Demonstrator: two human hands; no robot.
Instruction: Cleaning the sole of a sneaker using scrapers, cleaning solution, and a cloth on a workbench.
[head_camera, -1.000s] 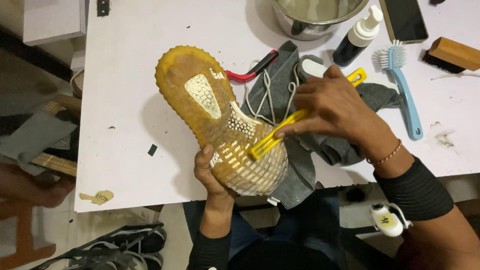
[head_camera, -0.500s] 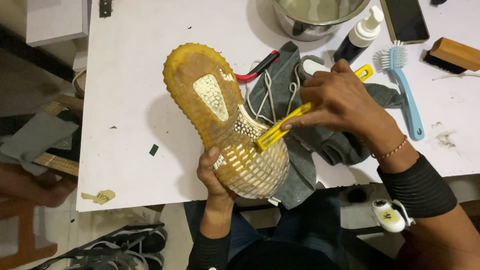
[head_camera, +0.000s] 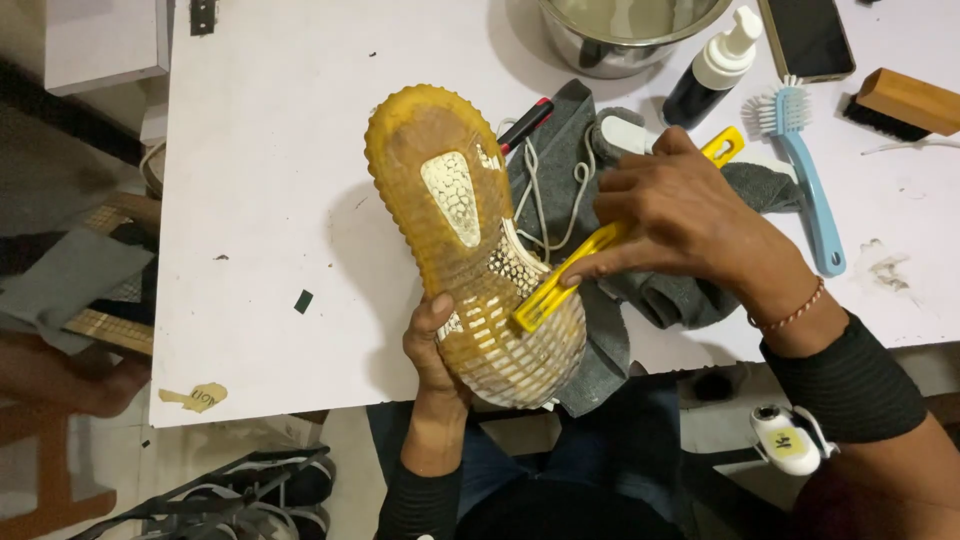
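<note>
Left hand (head_camera: 432, 345) grips the sneaker (head_camera: 470, 240) sole-up; right hand (head_camera: 680, 215) grips the yellow brush (head_camera: 560, 285). Use short strokes along grooves, sole steady.

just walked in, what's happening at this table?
A person holds a sneaker sole-up over a white table, the left hand gripping it near the toe end. The right hand presses a yellow brush against the yellowed, dirty sole. A grey cloth with loose laces lies under the shoe. Nearby sit a metal bowl, a pump bottle, a blue brush, a wooden brush and a phone.
</note>
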